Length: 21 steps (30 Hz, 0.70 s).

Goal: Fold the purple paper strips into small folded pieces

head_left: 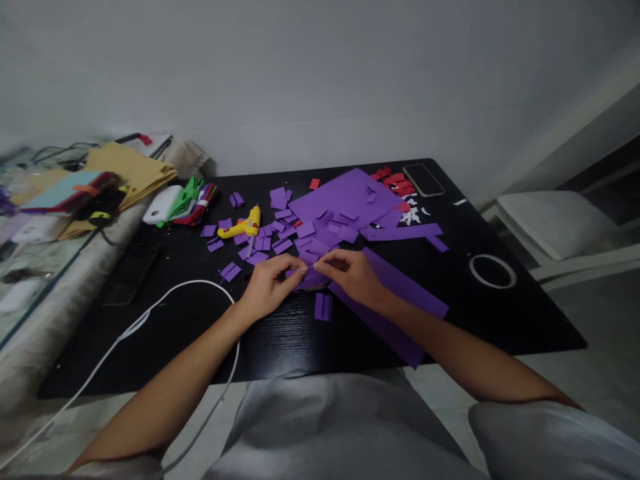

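Over the middle of the black table (280, 340), my left hand (270, 285) and my right hand (356, 275) meet almost fingertip to fingertip. Both are closed in a pinch on a small piece of purple paper (311, 277), partly covered by the fingers. Just in front of them lies a folded purple paper piece (323, 307) with a slit down its middle. Many similar folded purple pieces (305, 230) are scattered beyond my hands. A large purple sheet (410, 293) lies under my right wrist, and another purple sheet (350, 193) lies farther back.
A yellow glue gun (243, 225) rests among the pieces on the left. Red scraps (395, 181), a phone (424, 180) and a white ring (493, 271) are on the right. A white cable (195, 283) loops at left. A white chair (540, 223) stands beside the table.
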Each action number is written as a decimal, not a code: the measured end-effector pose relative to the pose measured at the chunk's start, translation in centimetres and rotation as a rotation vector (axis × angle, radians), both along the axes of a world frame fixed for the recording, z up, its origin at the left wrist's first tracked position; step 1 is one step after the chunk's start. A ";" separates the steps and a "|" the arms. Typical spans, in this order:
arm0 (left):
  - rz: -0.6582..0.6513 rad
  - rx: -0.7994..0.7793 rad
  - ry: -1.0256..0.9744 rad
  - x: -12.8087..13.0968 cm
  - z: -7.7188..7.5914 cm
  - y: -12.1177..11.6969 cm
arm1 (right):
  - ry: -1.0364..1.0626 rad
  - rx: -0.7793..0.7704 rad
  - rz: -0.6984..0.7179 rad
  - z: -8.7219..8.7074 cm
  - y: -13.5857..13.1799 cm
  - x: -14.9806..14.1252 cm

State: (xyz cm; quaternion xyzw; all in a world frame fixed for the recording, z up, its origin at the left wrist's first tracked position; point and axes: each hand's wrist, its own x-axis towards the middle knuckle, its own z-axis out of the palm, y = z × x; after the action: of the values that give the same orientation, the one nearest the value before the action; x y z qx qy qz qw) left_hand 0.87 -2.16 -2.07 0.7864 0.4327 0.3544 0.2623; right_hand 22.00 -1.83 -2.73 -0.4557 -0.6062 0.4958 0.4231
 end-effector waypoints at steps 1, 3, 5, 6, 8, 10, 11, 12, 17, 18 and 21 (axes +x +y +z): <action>0.002 0.003 -0.002 0.0 0.0 0.0 | 0.007 0.001 -0.001 0.0 0.0 0.0; -0.001 0.010 -0.004 -0.1 0.0 0.1 | -0.001 0.016 -0.002 0.0 0.2 0.1; -0.005 0.020 -0.002 -0.1 -0.1 0.1 | -0.022 0.033 -0.006 -0.1 0.3 0.2; -0.006 0.023 0.000 -0.1 -0.1 0.2 | -0.029 0.037 -0.006 -0.1 0.3 0.2; -0.008 0.026 0.000 -0.2 -0.2 0.2 | -0.027 0.041 -0.005 -0.1 0.3 0.3; -0.012 0.028 -0.004 -0.2 -0.2 0.2 | -0.007 0.036 0.005 -0.1 0.2 0.2; -0.019 0.029 -0.008 -0.1 -0.2 0.2 | 0.001 0.029 0.015 -0.1 0.2 0.1; -0.027 0.031 -0.012 -0.1 -0.2 0.2 | 0.002 0.023 0.027 0.0 0.1 0.0; -0.067 0.025 -0.007 0.0 -0.1 0.1 | -0.043 0.036 0.055 0.3 -0.2 0.0; -0.062 0.024 -0.005 -0.1 0.0 0.1 | -0.042 0.043 0.047 0.4 -0.1 0.1; -0.014 0.017 -0.012 -0.3 0.0 0.3 | -0.012 0.051 0.020 0.5 0.4 0.6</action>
State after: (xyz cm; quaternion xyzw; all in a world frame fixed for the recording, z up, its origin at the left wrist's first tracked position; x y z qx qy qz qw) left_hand 0.60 -1.90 -2.04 0.7893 0.4226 0.3610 0.2608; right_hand 22.56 -1.39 -2.19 -0.4416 -0.6256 0.4818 0.4260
